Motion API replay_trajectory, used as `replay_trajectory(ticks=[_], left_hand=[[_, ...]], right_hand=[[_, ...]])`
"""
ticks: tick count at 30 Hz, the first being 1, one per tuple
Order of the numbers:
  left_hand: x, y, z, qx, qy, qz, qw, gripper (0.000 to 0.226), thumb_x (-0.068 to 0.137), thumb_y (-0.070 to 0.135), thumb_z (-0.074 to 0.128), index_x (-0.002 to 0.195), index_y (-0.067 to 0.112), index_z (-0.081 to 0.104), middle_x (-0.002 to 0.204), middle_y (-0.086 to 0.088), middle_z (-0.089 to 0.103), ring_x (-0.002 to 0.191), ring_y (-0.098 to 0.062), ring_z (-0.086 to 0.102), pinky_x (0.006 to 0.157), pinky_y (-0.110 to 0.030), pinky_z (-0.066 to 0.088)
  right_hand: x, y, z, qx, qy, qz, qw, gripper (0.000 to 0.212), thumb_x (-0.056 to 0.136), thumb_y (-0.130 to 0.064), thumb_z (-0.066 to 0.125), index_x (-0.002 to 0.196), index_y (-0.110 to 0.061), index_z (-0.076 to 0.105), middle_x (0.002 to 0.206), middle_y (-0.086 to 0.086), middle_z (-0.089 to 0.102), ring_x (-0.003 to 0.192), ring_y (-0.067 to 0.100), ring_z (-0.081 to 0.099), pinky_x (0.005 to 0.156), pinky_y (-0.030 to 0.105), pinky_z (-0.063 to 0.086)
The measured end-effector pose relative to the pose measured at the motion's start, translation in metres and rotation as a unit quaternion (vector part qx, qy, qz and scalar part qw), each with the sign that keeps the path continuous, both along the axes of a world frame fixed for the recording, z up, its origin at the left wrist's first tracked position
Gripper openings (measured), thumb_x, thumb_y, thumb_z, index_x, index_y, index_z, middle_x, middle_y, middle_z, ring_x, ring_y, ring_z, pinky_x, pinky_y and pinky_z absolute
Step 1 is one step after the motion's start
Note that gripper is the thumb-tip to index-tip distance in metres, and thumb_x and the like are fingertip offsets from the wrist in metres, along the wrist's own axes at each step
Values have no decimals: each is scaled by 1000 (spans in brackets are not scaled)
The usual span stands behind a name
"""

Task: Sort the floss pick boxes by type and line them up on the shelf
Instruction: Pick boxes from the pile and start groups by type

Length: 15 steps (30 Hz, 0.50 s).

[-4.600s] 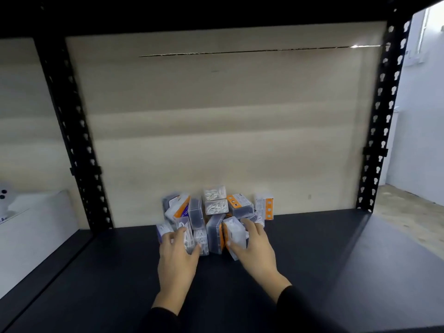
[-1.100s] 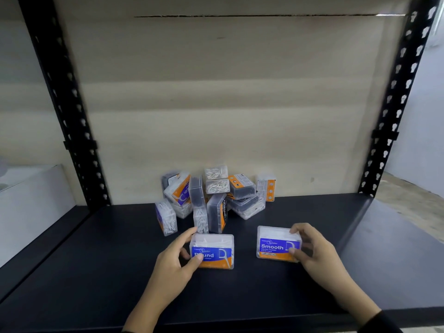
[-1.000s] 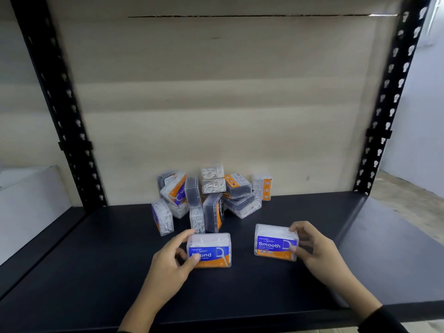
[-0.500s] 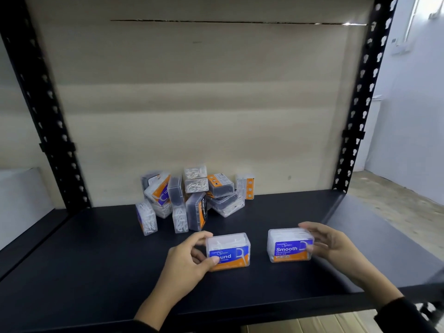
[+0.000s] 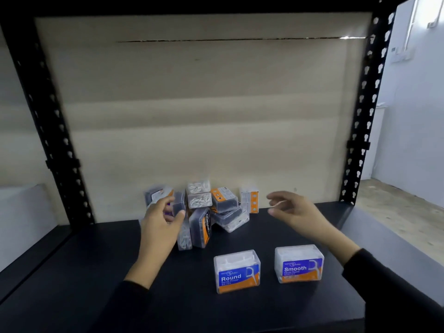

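Note:
Two clear floss pick boxes stand side by side near the front of the black shelf: the one labelled Round on the left, the one labelled Smooth on the right. Neither hand touches them. Behind them, a jumbled pile of several more boxes leans against the back panel. My left hand is at the pile's left side, with fingers and thumb spread around a box there; part of the pile is hidden behind it. My right hand hovers just right of the pile, fingers apart, holding nothing.
Black perforated uprights stand at the left and right of the bay. A beige back panel closes the rear. A white box sits in the neighbouring bay on the left. The shelf edge drops off at front and right.
Both hands have let go of the Round and Smooth boxes, which now stand at the front. The hands have moved back to the pile, left onto it, right beside it.

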<state>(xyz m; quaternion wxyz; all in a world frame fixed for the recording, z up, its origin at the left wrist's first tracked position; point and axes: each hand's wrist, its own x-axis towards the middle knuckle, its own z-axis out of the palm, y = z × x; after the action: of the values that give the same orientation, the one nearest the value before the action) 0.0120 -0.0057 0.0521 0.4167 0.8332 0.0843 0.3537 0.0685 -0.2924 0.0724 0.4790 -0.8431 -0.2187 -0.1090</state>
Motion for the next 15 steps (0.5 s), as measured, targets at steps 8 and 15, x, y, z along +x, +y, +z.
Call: replay_trajectory(ticks=[8,15], left_hand=[[37,6,2,80,103,35,991,57,82,41,63,133,25,44,130,-8,51,108,-27,56,79,-32,45],[45,7,1,73,100,65,990,40,83,30,64,120,22,54,113,-4,60,81,-12,46,67,-26,37]], right_hand=[[54,94,4,-304,-113,-10,946,55,81,-36,61,132,-28,42,132,1,42,114,24,50,86,35,46],[78,125,-4,-332,-44,-43,941,57,77,-42,65,121,-14,43,124,11,39,104,32,51,73,34,44]])
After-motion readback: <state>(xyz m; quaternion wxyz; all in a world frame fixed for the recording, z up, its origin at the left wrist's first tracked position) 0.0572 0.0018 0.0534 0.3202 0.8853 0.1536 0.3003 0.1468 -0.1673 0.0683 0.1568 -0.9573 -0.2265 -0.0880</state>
